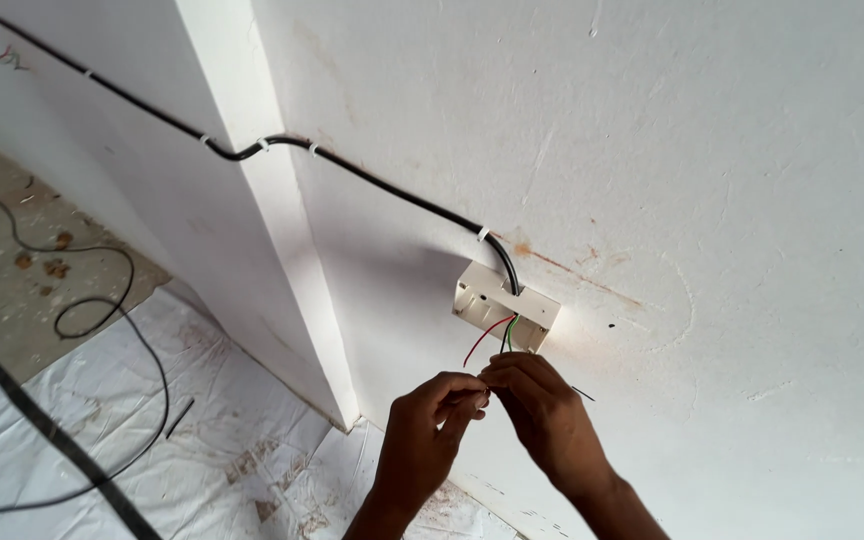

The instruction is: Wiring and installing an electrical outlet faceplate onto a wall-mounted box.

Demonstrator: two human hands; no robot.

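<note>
Both hands are raised to the white wall point(652, 150), just below the white mounting box point(505, 306), and the fingertips are brought together there. The left hand point(430, 430) is pinched narrow around something thin, apparently one of the wire ends; the right hand point(542, 405) is curled close against it, fingers closed on the same small spot. What exactly is gripped between them cannot be made out at this size.

From the box, a red wire point(479, 336) is seen looping down to the hands, with a green wire point(512, 328) beside it, and a thin dark strand sticks out to the right of the right hand. The wires are held taut and short, likely so the bare ends can be worked at close range.

A black cable point(382, 186) is clipped along the wall and around the corner of the pillar point(252, 200), fed into the top of the box, kept tidy and flat by white clips. Below, the floor is covered with white sheeting point(102, 420), and loose dark cable point(102, 300) is left lying across it.
</note>
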